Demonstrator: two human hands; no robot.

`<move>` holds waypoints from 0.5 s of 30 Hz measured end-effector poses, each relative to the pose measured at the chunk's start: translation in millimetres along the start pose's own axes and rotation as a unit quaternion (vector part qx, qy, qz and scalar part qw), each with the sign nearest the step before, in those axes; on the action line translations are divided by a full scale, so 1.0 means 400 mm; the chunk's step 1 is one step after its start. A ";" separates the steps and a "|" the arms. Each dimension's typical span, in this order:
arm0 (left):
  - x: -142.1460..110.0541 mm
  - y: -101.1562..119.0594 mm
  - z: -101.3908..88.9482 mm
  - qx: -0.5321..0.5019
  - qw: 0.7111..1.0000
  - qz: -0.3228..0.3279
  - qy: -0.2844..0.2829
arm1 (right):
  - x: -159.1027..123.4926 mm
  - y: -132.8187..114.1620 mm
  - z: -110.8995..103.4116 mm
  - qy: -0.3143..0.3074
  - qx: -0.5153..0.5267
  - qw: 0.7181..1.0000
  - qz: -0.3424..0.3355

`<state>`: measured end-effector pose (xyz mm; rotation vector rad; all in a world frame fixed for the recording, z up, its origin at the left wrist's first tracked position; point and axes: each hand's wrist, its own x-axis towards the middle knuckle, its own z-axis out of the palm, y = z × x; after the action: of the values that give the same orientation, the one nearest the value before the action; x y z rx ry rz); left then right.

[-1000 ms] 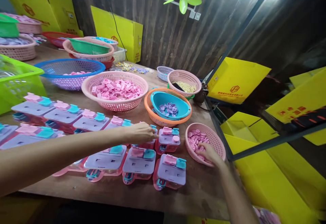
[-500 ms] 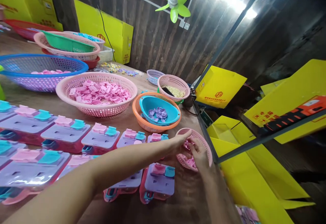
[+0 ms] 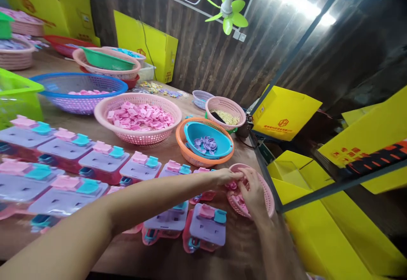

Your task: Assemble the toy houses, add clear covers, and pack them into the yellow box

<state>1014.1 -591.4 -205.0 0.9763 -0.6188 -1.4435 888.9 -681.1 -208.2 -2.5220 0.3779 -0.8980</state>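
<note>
My left hand [image 3: 226, 179] and my right hand [image 3: 252, 189] meet over a small pink basket [image 3: 269, 195] near the table's right edge. Both have bent fingers, with the fingertips pressed close together. Small glossy pink parts [image 3: 233, 185] show just under the left fingers; whether they are held or lie in the basket I cannot tell. More pink pieces [image 3: 241, 205] lie in the basket below. Under and beside my left forearm stand rows of boxes with purple lids and pink and blue flaps, the nearest box [image 3: 208, 227] just left of the basket.
Behind the hands, a blue bowl [image 3: 219, 131] with purple rings sits in an orange basket [image 3: 187, 158]. A large pink basket [image 3: 136, 138] holds pink blocks. A metal post [image 3: 305, 201] crosses at right, beside yellow cartons [image 3: 330, 225]. A green fan [image 3: 227, 10] hangs above.
The view has swung slightly left, so the scene sits further right. My hands stay over the small basket, and the fingers have drawn closer together.
</note>
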 end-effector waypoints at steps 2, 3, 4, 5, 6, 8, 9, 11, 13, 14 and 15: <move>-0.070 0.036 -0.018 0.024 0.998 -0.031 -0.039 | 0.005 -0.049 0.000 -0.012 0.026 0.999 -0.040; -0.109 0.051 -0.029 0.034 0.997 -0.042 -0.056 | 0.007 -0.076 0.003 -0.022 0.042 0.998 -0.049; -0.148 0.063 -0.042 0.043 0.996 -0.044 -0.067 | 0.009 -0.103 0.010 -0.035 0.062 0.996 -0.056; -0.189 0.072 -0.056 0.051 0.995 -0.043 -0.070 | 0.011 -0.131 0.020 -0.052 0.087 0.993 -0.061; -0.230 0.079 -0.072 0.059 0.995 -0.041 -0.068 | 0.013 -0.160 0.033 -0.073 0.115 0.989 -0.065; -0.315 0.088 -0.108 0.076 0.995 -0.039 -0.052 | 0.020 -0.218 0.069 -0.117 0.162 0.977 -0.068; -0.360 0.092 -0.127 0.082 0.995 -0.038 -0.037 | 0.025 -0.246 0.091 -0.132 0.177 0.973 -0.064; -0.452 0.101 -0.170 0.083 0.996 -0.025 0.022 | 0.038 -0.295 0.144 -0.137 0.193 0.970 -0.057; -0.546 0.114 -0.215 0.061 0.991 0.011 0.120 | 0.054 -0.335 0.207 -0.139 0.193 0.969 -0.073; -0.591 0.121 -0.238 0.044 0.983 0.032 0.175 | 0.062 -0.351 0.242 -0.146 0.188 0.967 -0.093; -0.634 0.126 -0.259 0.024 0.973 0.048 0.224 | 0.070 -0.365 0.278 -0.160 0.179 0.963 -0.119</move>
<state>1108.1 -332.3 -163.0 1.2458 -0.3623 -1.0760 997.9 -531.1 -199.9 -2.3415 -0.1798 -0.5592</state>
